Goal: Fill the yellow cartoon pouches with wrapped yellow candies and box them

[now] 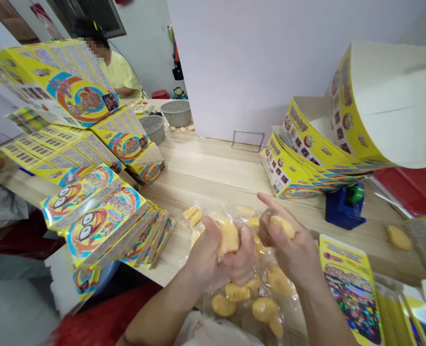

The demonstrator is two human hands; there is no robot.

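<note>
From the head view I see two bare hands working low over a pale wooden counter (201, 166). The left hand (211, 266) has its fingers curled round a yellow lump (229, 235), with the thumb standing along one side of it. The right hand (294, 252), just beside it, has its fingers folded round a smaller yellow piece (285, 227), all but the forefinger, which sticks out straight. Under and around both hands lie clear plastic bags (243, 310) with more yellow pieces in them, spread near the counter's front edge

Over on the left, flat boxes (104, 226) lean in a slanting pile, and behind them bright yellow cartons (85, 103) are stacked high. To the right stand nested open trays (306, 158) in the same colours, with a blue tape dispenser (344, 209) just in front and a loose yellow piece (399, 238) beyond it. A shiny printed box (351, 288) lies near the right forearm. Further back, a wire stand (248, 140) is close to the white partition (252, 62), and past its edge two grey baskets (176, 114) sit near a seated person in a yellow shirt (123, 74)
</note>
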